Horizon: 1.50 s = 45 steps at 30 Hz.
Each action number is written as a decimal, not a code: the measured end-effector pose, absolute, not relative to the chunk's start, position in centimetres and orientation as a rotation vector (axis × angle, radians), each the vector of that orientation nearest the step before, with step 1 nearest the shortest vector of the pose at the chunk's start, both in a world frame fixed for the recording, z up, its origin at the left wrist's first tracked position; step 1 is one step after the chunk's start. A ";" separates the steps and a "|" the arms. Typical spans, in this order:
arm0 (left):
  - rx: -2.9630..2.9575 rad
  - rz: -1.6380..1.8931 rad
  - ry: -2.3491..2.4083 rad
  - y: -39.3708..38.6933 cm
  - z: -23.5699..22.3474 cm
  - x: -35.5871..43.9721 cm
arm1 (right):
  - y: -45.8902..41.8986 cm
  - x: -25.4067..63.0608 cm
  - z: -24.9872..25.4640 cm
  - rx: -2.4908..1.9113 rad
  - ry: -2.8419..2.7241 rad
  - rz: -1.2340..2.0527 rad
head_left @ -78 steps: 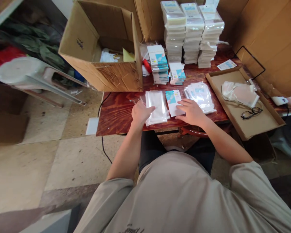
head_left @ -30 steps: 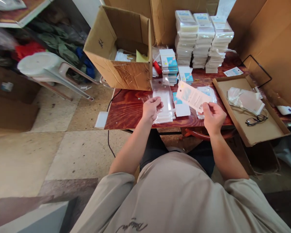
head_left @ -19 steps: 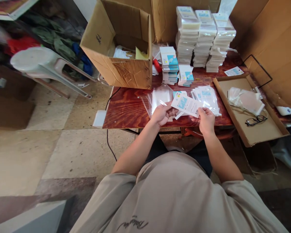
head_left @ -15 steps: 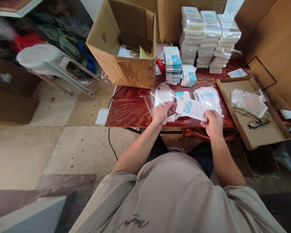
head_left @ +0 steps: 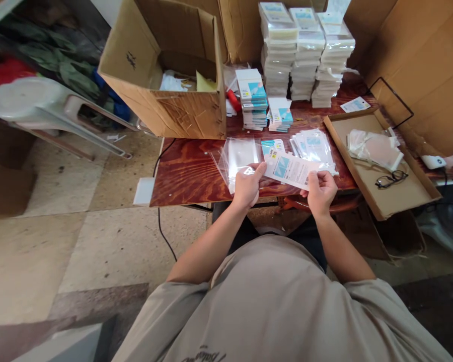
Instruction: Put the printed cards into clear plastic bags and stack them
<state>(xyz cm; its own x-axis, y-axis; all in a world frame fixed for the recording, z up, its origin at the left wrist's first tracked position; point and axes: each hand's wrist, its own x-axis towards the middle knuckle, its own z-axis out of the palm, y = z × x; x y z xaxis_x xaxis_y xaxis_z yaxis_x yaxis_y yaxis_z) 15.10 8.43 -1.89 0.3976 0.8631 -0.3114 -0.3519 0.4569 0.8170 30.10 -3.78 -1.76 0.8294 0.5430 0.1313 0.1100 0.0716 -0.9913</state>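
Observation:
A printed card (head_left: 291, 170), white with a blue picture, is held just above the table's front edge. My right hand (head_left: 320, 191) is closed on its right end. My left hand (head_left: 248, 186) is closed at the card's left end, its thumb on top, with a clear plastic bag (head_left: 222, 160) fanning out behind it. How far the card sits in the bag's mouth I cannot tell. Under and behind my left hand lies a pile of clear bags (head_left: 241, 150). Blue-and-white cards (head_left: 272, 146) lie partly hidden behind the held card, and filled bags (head_left: 315, 145) are piled to the right.
At the back stand tall stacks of bagged cards (head_left: 277, 55), with shorter card stacks (head_left: 253, 98) before them. An open carton (head_left: 189, 113) stands left. On the right, a shallow cardboard tray (head_left: 377, 193) holds plastic bags and glasses (head_left: 391, 179). A white stool (head_left: 18, 100) stands beyond the table.
My right hand has lifted a card from the table's pile and brought it left to my left hand. My left hand has drawn up a clear bag and moved right, meeting the card.

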 end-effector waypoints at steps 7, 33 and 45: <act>0.722 0.773 0.755 6.6 -1.1 14.5 | -1.9 28.4 -2.0 -1.367 -0.608 0.643; 0.781 0.993 0.760 7.1 -1.4 12.9 | -1.8 28.3 -1.6 -1.402 -0.641 0.902; 1.018 0.815 0.770 5.6 -2.0 13.7 | -2.3 28.9 -1.4 -1.415 -0.645 0.958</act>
